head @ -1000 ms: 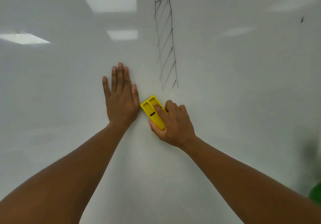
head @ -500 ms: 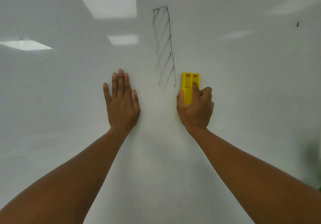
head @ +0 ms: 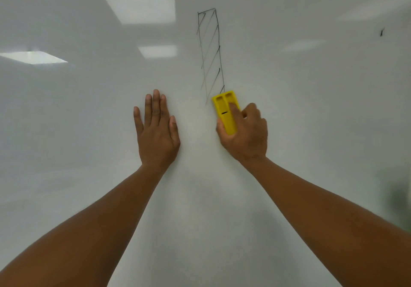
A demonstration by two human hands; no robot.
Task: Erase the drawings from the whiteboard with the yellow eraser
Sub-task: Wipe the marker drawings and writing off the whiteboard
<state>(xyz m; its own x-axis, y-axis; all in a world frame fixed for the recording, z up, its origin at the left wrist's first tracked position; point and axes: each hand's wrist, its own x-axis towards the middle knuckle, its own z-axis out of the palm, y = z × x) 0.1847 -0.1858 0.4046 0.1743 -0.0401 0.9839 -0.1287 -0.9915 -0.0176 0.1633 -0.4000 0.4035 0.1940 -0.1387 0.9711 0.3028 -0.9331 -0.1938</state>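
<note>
**Wiping the hatched drawing from its lower end**

The right hand grips the yellow eraser at the foot of the hatched drawing, mid-whiteboard. Better to press flat and stroke upward. The left hand rests flat, fingers straight.

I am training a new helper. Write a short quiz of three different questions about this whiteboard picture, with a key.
1. True or false: the left hand lies flat on the whiteboard.
2. Which hand holds the eraser?
3. The eraser's top edge is at the A) top, B) middle, C) bottom of the hatched drawing.

Key: 1 true; 2 the right hand; 3 C.
</note>
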